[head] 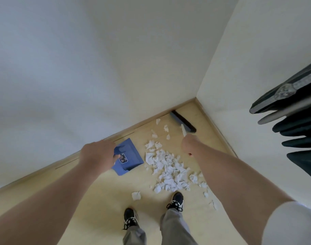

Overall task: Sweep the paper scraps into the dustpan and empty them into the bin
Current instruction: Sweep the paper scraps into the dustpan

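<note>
Now, early in the sweep. Gripping the handle end of a blue flat plastic dustpan point(129, 156) with the left hand point(96, 154), knuckles up, curled round the grip. Held low at the far edge of the pale wood-look floor point(101, 200), just beside the skirting board point(151, 123), open lip turned towards the pile, probably to catch the sweepings. Cannot tell whether lying flat or hovering just off the floor.

Clenching the pale stick handle of a dark long-bristled brush point(183, 123) in the right hand point(188, 145), closed as a fist. Reaching with the brush head into the far corner of the floor, beyond the outermost bits, likely to drag everything back in one pass.

White crumpled paper scraps point(168, 170): heaped mid-floor between dustpan and right arm, near the lip but apart from it. A few strays up towards the corner, one alone near the black-and-white trainers point(176, 200), more trailing by the right edge of the floor.

Nothing in the dustpan yet apart from a printed sticker point(122, 158). No bin in view. Something dark and ribbed point(299, 138) at the right, unidentifiable.

Next, as a judgement: pulling the brush leftwards through the heap. Risk of light scraps skipping past the lip or sliding under it.
</note>
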Demonstrator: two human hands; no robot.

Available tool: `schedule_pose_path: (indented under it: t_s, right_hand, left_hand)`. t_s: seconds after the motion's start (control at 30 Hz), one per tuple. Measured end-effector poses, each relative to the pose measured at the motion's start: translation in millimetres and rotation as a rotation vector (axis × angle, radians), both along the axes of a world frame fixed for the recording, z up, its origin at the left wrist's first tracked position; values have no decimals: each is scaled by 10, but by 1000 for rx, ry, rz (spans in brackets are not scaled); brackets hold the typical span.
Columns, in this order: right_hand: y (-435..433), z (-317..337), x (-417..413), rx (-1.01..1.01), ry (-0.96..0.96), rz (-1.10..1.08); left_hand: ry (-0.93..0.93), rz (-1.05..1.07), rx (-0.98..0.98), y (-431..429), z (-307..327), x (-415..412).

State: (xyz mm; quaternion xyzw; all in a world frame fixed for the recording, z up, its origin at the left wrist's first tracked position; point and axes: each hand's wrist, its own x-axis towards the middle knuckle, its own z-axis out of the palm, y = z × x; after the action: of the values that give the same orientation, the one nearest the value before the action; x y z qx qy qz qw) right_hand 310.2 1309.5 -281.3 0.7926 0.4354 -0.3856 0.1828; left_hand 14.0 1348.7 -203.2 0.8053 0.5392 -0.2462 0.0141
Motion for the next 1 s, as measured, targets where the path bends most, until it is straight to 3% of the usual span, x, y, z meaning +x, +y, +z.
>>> schedule_pose_path:
  t_s: [0.13,0.2,0.33,0.53,0.73,1.0]
  right_hand:
    - [-293,-35,-202,-62,15,364]
    - [-491,-4,-366,-76,2,409]
    - [-836,63,-720,-125,29,297]
    - [-1390,343,-1401,-181,-63,379]
    - [-1984,558,-1945,-218,-163,476]
    - [-2374,866,-2137,-184,-225,483]
  left_hand:
    - [12,70,-31,-69,77,-217]
    - [34,88,-42,-131,131,-349]
    - [57,97,-58,-238,244,-710]
    - [133,40,-194,-406,350,-1368]
    - [-1,66,-166,-592,-12,-2236]
    - [-77,21,-113,-825,-88,-2666]
